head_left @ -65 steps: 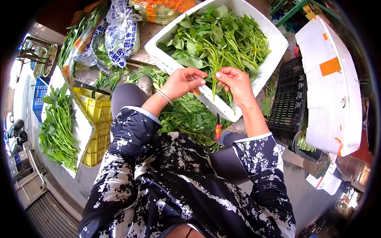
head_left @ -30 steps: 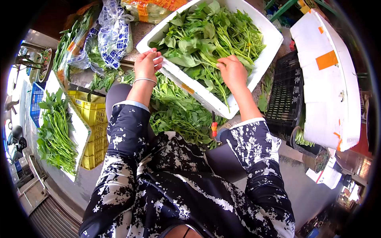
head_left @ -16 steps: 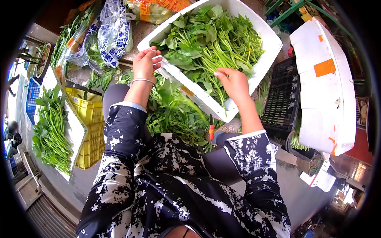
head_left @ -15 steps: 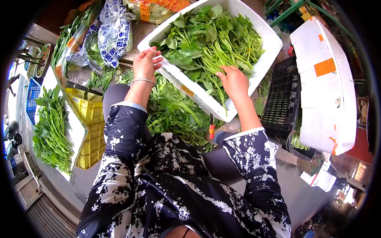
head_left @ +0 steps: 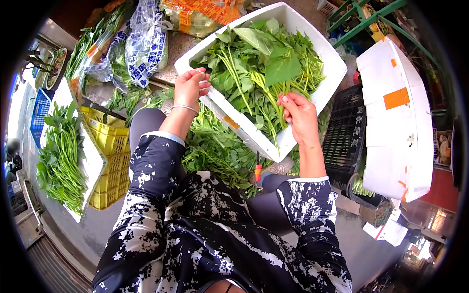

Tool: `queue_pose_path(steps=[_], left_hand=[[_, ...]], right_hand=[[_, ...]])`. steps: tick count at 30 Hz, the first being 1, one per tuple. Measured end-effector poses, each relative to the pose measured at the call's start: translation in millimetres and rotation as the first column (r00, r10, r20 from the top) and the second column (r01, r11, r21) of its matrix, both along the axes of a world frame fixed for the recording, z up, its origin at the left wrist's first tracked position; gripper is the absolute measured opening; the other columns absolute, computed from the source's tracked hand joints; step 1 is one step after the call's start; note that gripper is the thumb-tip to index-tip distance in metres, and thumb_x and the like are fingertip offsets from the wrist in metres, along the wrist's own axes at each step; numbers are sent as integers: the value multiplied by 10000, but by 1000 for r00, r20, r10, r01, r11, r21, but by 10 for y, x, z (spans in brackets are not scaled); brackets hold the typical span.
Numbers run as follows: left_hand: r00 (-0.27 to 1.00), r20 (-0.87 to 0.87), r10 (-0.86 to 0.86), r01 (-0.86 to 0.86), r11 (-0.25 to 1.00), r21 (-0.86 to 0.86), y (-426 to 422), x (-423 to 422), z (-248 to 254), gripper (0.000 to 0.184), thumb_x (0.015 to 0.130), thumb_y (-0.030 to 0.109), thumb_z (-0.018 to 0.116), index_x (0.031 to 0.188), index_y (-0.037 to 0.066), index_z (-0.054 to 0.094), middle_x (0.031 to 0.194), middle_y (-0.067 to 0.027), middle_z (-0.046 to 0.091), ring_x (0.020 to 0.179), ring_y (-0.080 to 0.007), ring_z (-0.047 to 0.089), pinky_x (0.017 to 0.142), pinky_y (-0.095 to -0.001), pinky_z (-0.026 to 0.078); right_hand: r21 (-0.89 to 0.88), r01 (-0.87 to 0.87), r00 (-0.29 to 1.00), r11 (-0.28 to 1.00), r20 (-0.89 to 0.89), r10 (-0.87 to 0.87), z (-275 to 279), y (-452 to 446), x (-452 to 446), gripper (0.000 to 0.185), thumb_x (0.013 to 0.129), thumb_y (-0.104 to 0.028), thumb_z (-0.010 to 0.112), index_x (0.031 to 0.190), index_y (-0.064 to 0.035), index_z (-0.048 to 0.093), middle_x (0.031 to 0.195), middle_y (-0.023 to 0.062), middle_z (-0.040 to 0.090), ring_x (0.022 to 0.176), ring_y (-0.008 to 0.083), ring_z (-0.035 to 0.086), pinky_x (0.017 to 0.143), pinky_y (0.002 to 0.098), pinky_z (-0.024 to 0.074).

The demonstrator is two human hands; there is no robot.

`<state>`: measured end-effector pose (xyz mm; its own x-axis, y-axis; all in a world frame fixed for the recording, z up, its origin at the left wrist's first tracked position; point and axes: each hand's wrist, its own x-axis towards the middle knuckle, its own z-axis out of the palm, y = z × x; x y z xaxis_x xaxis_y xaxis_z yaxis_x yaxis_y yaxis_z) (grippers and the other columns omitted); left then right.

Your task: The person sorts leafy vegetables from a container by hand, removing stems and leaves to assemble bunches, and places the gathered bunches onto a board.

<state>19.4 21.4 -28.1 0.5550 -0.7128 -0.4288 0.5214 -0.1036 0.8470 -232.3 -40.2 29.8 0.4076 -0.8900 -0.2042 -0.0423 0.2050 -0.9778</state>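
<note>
Head view: hands (head_left: pixel 190 89) (head_left: pixel 300 116) at boxed greens (head_left: pixel 282 67), grey floor (head_left: pixel 355 234) around.

Soft, fairly even daylight makes the middle of the frame bright and crisp, with the leafy greens (head_left: pixel 276 66) clearly detailed, only faint shadows, and pale highlights on the foam box (head_left: pixel 218 103) and the blue-printed plastic bag (head_left: pixel 145 46). Glare washes out the far left edge and small patches at lower right, while the upper corners sink into dimness. Strong fisheye distortion bends the outer scene, which turns softer toward the black circular border.
</note>
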Motion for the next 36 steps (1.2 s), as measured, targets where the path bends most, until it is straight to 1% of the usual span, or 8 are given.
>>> queue_pose_path(steps=[5,11,17,23,26,28,31,36], left_hand=[[1000,10,-21,21,1000,-15,38,17,-10,176,813,89,511,974,28,548,811,-51,609,611,-116,577,517,-221,447],[602,-20,-798,743,569,-353,164,-189,323,431,819,282,578,1126,-8,494,1058,-141,573,817,-237,618,606,-272,506],[535,215,-817,754,347,-557,208,-155,370,517,720,133,667,1169,-31,468,1150,-216,496,983,-272,547,848,-392,444],[292,272,-917,814,89,-573,352,-88,500,228,775,199,603,814,-25,631,985,-256,563,929,-356,553,731,-344,492],[297,596,-746,799,-147,-583,298,-59,521,235,736,148,636,910,-10,619,1017,-258,553,948,-363,550,748,-368,489],[410,245,-878,727,153,-670,297,-62,461,647,644,101,716,1221,23,435,1135,-205,519,1019,-296,537,837,-361,457],[723,26,-691,500,497,-710,197,-115,441,684,691,192,605,1290,24,320,1172,-198,490,1075,-317,482,898,-393,398],[818,48,-574,566,786,-247,141,47,334,188,804,77,471,967,23,548,679,-35,546,559,-111,541,560,-216,468]], right_hand=[[230,-184,854,956,520,39,84,44,-147,153,827,-140,578,928,-26,590,740,31,568,517,30,422,436,141,320],[167,-385,803,908,546,240,21,101,-166,149,783,-138,623,882,-27,606,760,53,585,584,77,494,510,185,382],[-62,-657,740,752,-247,626,3,300,93,146,714,54,583,837,-1,638,824,49,611,756,98,555,662,209,431],[-19,-703,690,711,-260,676,-185,454,149,159,686,-7,646,841,-33,667,816,35,618,731,108,558,660,225,436],[62,-806,577,588,-133,806,-128,510,198,148,689,-18,656,837,-22,664,762,43,623,671,105,562,636,226,443],[123,-841,497,526,-206,843,-178,546,189,181,694,-39,653,874,-20,653,777,35,629,679,96,568,618,216,444],[55,-846,520,530,-134,844,-246,417,177,208,709,-76,645,910,-23,637,770,18,636,659,87,586,563,208,435],[456,-800,374,391,-130,918,-161,284,310,244,754,-75,606,988,-7,614,806,58,654,676,111,626,540,209,463]])
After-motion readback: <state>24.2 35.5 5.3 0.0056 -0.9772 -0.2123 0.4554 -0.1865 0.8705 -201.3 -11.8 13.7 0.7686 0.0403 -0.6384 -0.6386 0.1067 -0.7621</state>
